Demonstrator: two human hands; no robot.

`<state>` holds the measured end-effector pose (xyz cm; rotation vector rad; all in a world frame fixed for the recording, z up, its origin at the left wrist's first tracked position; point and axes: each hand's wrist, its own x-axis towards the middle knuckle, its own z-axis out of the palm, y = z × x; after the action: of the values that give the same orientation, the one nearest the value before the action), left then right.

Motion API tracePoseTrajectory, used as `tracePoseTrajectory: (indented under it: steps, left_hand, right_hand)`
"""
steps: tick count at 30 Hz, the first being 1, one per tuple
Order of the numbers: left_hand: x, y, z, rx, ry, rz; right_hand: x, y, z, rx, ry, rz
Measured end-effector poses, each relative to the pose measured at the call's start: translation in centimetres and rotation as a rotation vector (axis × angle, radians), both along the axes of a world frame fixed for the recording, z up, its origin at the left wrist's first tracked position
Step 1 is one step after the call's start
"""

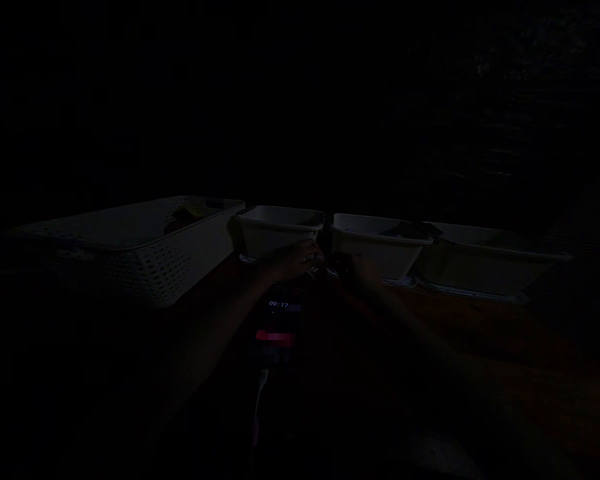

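The view is very dark. My left hand (299,260) is in front of the second container from the left, its fingers curled around something small and pale that I cannot make out. Close by on the right, my right hand (357,270) is closed too, and whatever is in its fingers is lost in shadow. Both hands are near each other, just before a white tub (280,235) and another white tub (380,250). Below my left hand lies a phone (275,327) with a lit timer, a white cable (261,393) plugged into its lower end.
A large pale basket with perforated sides (180,267) stands at the left, with a dim yellowish thing (189,215) inside. Farther right is a third white tub (480,263). All stand on a brownish surface (460,327). The background is nearly black.
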<state>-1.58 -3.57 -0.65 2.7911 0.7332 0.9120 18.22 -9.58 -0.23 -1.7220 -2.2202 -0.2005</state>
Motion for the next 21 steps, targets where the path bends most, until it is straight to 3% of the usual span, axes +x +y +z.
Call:
tracePoseTrajectory:
  steps: [10,21]
  left_hand:
    - [0.25,0.15,-0.02,-0.101,-0.096,0.01]
    - [-0.06,0.45,-0.56,-0.153,-0.237,0.202]
  right_hand:
    - [-0.23,-0.55,0.4,0.013,0.023,0.008]
    - [0.18,-0.5,0.39,0.088,0.191,-0.034]
